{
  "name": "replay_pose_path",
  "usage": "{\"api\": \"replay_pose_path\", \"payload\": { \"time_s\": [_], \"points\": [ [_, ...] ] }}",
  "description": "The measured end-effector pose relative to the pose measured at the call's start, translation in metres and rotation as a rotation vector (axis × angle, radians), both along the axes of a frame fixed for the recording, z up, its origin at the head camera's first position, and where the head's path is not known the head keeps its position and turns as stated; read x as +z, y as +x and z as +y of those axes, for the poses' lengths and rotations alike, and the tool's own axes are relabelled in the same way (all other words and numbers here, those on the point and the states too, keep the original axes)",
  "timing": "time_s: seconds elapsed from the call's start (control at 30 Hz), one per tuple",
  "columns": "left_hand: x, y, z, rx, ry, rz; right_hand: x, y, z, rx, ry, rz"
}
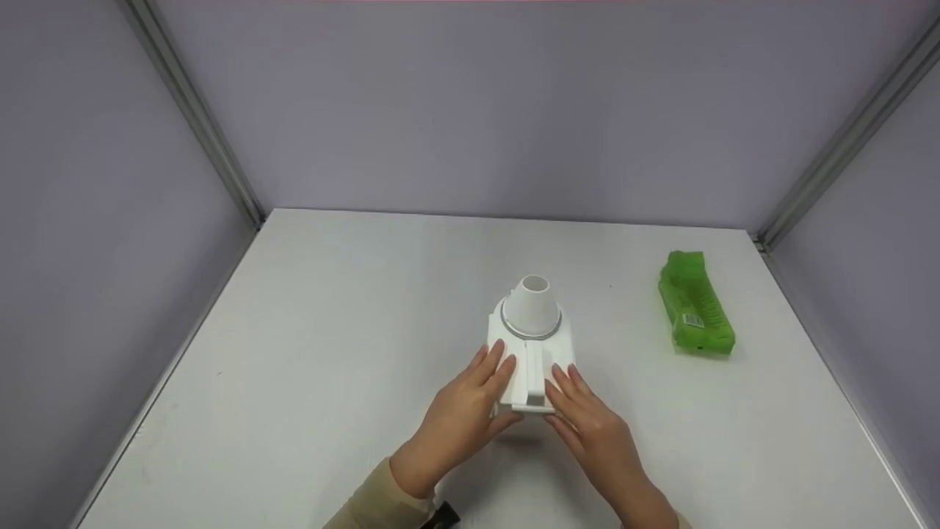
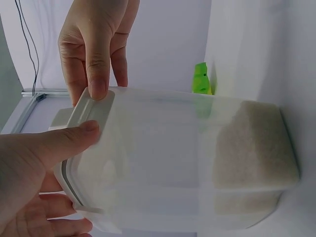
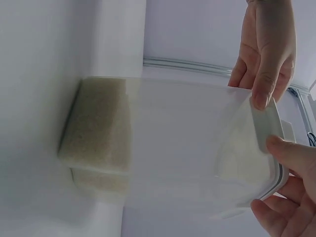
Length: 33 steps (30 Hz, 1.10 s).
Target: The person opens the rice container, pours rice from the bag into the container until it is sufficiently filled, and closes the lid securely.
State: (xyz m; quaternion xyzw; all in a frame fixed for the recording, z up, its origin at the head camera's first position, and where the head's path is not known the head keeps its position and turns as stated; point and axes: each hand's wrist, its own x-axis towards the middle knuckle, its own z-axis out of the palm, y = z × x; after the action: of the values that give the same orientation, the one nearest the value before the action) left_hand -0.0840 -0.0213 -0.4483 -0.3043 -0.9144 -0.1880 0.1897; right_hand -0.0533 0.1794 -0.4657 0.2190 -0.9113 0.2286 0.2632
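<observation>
A tall translucent storage container (image 2: 158,153) stands on the table with pale, fine-grained contents, like rice (image 2: 252,148), in its bottom. Its white lid (image 1: 516,391) carries a white cone-shaped piece (image 1: 530,312) with a round opening at the tip. My left hand (image 1: 457,417) holds the lid's near left corner, fingers over the top and thumb against the front edge. At the near right corner my right hand (image 1: 601,439) grips the lid the same way. Both thumbs press on the lid's front flap (image 3: 265,123) in the wrist views.
To the right on the white table (image 1: 330,316) lies a bright green plastic tray-like holder (image 1: 694,305) with a barcode label. Grey-purple panels (image 1: 470,110) with metal corner rails (image 1: 198,110) enclose the table at the back and both sides.
</observation>
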Motion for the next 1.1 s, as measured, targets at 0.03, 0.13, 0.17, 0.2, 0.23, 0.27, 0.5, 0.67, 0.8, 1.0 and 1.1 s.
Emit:
{"api": "replay_pose_path", "payload": {
  "time_s": [0.03, 0.13, 0.17, 0.2, 0.23, 0.27, 0.5, 0.67, 0.8, 1.0, 1.1],
  "points": [
    [-0.002, -0.001, 0.000, 0.002, 0.005, 0.005, -0.001, -0.001, 0.000, -0.001, -0.002, -0.008],
    [-0.005, -0.003, 0.002, 0.005, 0.011, 0.005, -0.004, -0.004, 0.001, -0.003, -0.008, -0.022],
    [-0.004, -0.004, 0.002, 0.004, 0.012, 0.002, -0.004, -0.004, 0.001, -0.002, -0.013, -0.022],
    [-0.004, -0.004, 0.002, 0.003, 0.012, -0.001, -0.004, -0.004, 0.001, -0.002, -0.016, -0.023],
    [-0.004, -0.005, 0.002, 0.003, 0.010, -0.004, -0.004, -0.004, 0.002, -0.001, -0.019, -0.025],
    [-0.004, -0.005, 0.002, 0.003, 0.009, -0.007, -0.004, -0.005, 0.002, 0.000, -0.022, -0.027],
    [-0.004, -0.008, 0.003, 0.009, 0.011, -0.006, -0.005, -0.008, 0.003, 0.008, -0.043, -0.048],
    [-0.003, -0.010, 0.004, 0.021, -0.032, 0.004, -0.003, -0.010, 0.003, 0.001, -0.012, -0.026],
    [0.001, -0.013, 0.003, 0.039, -0.133, 0.035, 0.003, -0.014, 0.003, -0.009, 0.126, 0.048],
    [0.005, -0.013, 0.003, 0.022, -0.225, 0.060, 0.002, -0.022, 0.004, 0.057, 0.300, 0.120],
    [0.006, -0.014, 0.003, 0.013, -0.236, 0.080, 0.000, -0.024, 0.005, 0.104, 0.315, 0.134]
  ]
}}
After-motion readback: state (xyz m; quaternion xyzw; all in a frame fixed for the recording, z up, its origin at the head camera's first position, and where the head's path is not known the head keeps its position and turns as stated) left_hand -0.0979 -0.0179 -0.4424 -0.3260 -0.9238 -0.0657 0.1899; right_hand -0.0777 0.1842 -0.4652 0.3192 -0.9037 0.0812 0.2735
